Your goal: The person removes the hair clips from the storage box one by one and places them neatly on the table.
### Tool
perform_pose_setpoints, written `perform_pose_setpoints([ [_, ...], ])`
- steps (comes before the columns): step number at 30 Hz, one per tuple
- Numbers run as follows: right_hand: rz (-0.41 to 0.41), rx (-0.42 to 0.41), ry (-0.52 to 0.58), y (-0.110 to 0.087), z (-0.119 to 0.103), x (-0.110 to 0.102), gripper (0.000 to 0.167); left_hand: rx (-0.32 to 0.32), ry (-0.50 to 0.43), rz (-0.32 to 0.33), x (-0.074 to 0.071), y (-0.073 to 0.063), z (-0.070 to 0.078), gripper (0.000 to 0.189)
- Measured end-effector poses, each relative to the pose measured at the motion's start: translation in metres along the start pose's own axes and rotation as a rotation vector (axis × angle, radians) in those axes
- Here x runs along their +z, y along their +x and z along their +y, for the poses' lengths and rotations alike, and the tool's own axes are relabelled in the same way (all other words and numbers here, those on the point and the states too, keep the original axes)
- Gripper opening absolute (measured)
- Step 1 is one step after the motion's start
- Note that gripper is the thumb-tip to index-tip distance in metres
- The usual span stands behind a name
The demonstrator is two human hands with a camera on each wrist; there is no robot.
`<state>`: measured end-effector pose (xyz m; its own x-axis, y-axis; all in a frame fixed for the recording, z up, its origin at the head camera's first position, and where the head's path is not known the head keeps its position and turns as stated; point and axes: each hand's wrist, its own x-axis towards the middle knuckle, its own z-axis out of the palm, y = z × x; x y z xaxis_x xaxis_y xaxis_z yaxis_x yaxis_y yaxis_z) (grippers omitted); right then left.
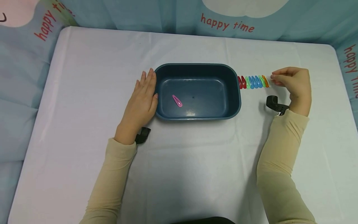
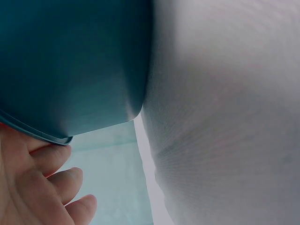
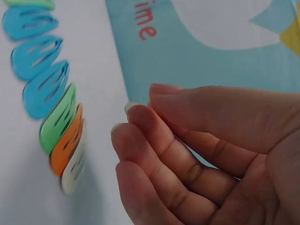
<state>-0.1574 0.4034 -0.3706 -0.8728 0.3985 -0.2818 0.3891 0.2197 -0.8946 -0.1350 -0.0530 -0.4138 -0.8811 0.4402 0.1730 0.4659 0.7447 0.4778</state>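
Note:
A dark blue plastic bin (image 1: pixel 195 117) stands on the table with one pink snap hair clip (image 1: pixel 177 101) inside. My left hand (image 1: pixel 141 102) rests against its left end, fingers extended; the left wrist view shows fingertips (image 2: pixel 54 157) by the rim. Right of the bin lies a row of snap hair clips (image 1: pixel 254 82) in red, green, blue, orange and white. My right hand (image 1: pixel 293 81) hovers by the row's right end, near the white clip (image 3: pixel 75 164). Its fingers are loosely bent, thumb near the index finger, with nothing visible between them.
A white cloth (image 1: pixel 193 155) covers the table. Light blue curtains (image 1: pixel 134 15) with printed red words hang along its back and sides. Black wrist camera mounts (image 1: pixel 275 104) are strapped to both wrists.

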Motion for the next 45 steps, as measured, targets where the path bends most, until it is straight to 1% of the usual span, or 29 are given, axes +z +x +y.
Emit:
perform_pose_setpoints([
  [5, -0.036, -0.018, 0.069, -0.004, -0.006, 0.002, 0.015, 0.002, 0.005, 0.001, 0.0, 0.0, 0.001, 0.056],
  [10, -0.069, -0.066, 0.122, -0.009, -0.011, 0.005, 0.012, 0.001, 0.01, -0.001, 0.0, 0.001, 0.001, 0.056],
  [13, -0.073, -0.088, 0.131, -0.013, -0.016, 0.008, 0.011, -0.004, 0.011, -0.008, 0.0, 0.001, 0.001, 0.056],
  [19, -0.084, -0.099, 0.151, -0.019, -0.025, 0.013, 0.011, -0.006, 0.012, -0.009, -0.001, 0.0, 0.001, 0.056],
  [22, -0.096, -0.113, 0.133, -0.022, -0.029, 0.016, 0.011, -0.006, 0.008, -0.007, -0.001, 0.0, 0.001, 0.056],
  [29, -0.111, -0.16, 0.03, -0.03, -0.038, 0.023, 0.008, -0.002, 0.007, -0.006, 0.0, 0.0, 0.0, 0.056],
  [33, -0.123, -0.196, -0.024, -0.034, -0.041, 0.028, 0.009, -0.002, 0.005, -0.006, 0.0, 0.0, 0.0, 0.056],
  [39, -0.153, -0.222, -0.059, -0.038, -0.046, 0.035, 0.01, -0.006, 0.004, -0.006, 0.0, 0.0, 0.0, 0.056],
  [45, -0.177, -0.271, -0.102, -0.043, -0.05, 0.041, 0.012, -0.008, 0.009, -0.01, 0.0, 0.0, -0.001, 0.056],
])
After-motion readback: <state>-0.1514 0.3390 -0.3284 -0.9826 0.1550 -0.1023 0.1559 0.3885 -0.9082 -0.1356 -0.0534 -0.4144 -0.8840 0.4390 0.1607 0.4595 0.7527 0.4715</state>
